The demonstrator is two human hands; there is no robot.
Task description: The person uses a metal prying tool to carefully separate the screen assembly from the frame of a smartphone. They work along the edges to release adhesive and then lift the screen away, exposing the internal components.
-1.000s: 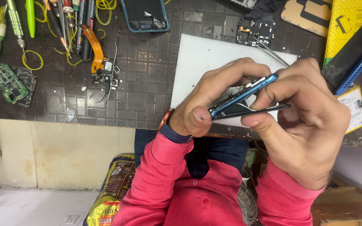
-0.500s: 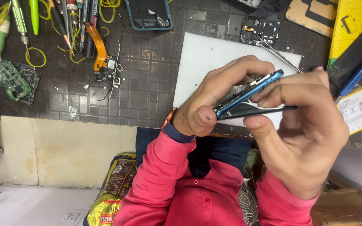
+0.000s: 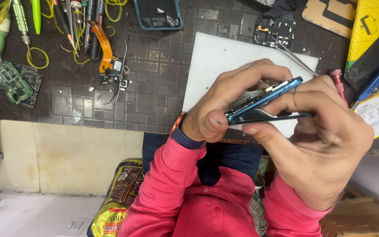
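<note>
From my remote seat, the dark gridded work mat (image 3: pixel 154 87) fills most of the view. On it lies a white rectangular sheet (image 3: pixel 216 57), partly covered by both hands.

Right hand (image 3: pixel 325 145): large in the foreground, fingers curled over the top and thumb pressed from below, gripping a thin dark panel (image 3: pixel 277 116) that runs flat under a blue-edged phone frame (image 3: pixel 264 98).

Left hand (image 3: pixel 229 101): clenched round the near end of the same frame, thumb on its edge, fingers wrapped over the top. The frame sits tilted, far end raised, held in the air above the white sheet; the dark panel splits away from it at the right, the two meeting at the left thumb. A dark blue wrist band (image 3: pixel 187 139) sits above the red shirt sleeve (image 3: pixel 163 188).

Smaller items, well apart from the hands:
- teal-rimmed back cover (image 3: pixel 158 14), top centre
- green circuit board (image 3: pixel 12 81), far left
- orange flex cable (image 3: pixel 104 46) with small loose parts
- metal tweezers (image 3: pixel 292 55) beside a black component board (image 3: pixel 275 30)
- yellow rubber bands (image 3: pixel 38 57)
</note>
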